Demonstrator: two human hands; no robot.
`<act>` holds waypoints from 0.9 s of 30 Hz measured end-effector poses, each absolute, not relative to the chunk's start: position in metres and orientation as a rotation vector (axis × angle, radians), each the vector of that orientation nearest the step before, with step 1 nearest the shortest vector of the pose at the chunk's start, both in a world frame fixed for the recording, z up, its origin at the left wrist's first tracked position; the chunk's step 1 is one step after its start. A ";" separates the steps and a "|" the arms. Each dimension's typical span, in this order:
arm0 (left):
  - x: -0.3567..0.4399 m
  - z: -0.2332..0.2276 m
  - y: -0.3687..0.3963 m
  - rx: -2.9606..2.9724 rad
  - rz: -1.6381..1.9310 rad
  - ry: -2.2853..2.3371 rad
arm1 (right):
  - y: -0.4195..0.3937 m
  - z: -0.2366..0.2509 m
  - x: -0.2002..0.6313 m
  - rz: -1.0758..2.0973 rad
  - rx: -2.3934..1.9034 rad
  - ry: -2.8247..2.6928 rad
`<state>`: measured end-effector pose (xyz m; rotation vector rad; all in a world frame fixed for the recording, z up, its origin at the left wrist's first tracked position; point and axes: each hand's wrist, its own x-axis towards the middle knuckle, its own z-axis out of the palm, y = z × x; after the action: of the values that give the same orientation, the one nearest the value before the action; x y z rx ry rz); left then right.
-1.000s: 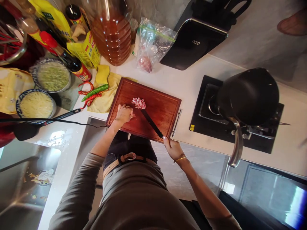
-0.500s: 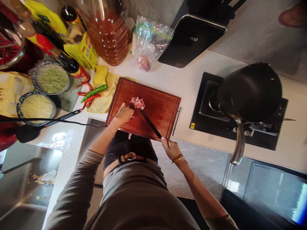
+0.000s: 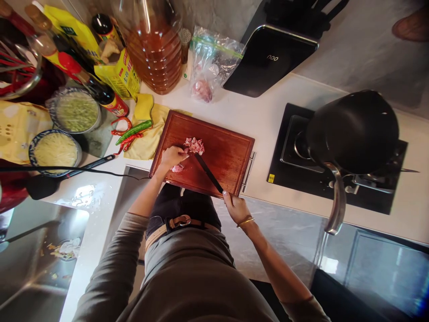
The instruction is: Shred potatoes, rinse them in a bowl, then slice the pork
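Note:
On the reddish-brown wooden cutting board [image 3: 228, 150] lies a small heap of cut pink meat [image 3: 194, 145]. My right hand [image 3: 235, 207] is closed around the handle of a dark-bladed knife [image 3: 209, 173], whose blade slants up-left across the board to the heap. My left hand [image 3: 172, 156] is over the board's left part, fingers drawn together at the heap's lower-left edge beside the knife tip. Whatever is between those fingertips is too small to make out. Another piece of meat [image 3: 177, 168] rests on the board just below this hand.
Left of the board are a yellow cloth [image 3: 140, 145], a green chili [image 3: 134, 131] and red chilies. Bowls, bottles and a black spatula [image 3: 43, 185] stand farther left. Behind are a bag of meat [image 3: 203, 89] and a knife block [image 3: 271, 62]. A black pan [image 3: 355, 134] sits on the stove at right.
My left hand has lifted slightly and its fingers have moved toward the heap, uncovering more of the lower meat piece. The knife stays nearly in place. The whole view has shifted a little.

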<state>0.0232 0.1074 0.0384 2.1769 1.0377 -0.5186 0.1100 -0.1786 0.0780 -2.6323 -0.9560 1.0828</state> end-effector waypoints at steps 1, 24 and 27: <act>0.021 0.039 0.109 2.181 -0.548 1.034 | -0.178 0.078 0.110 1.082 -2.625 -0.960; 0.007 0.037 0.107 2.365 -0.515 1.073 | -0.122 0.062 0.072 1.063 -2.666 -0.969; 0.000 0.035 0.107 2.331 -0.472 1.081 | -0.112 0.059 0.063 1.090 -2.681 -0.997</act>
<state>-0.0002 0.1070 0.0352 2.3305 1.0806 -0.4724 0.0634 -0.1123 0.0591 -2.6811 -0.9967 1.0902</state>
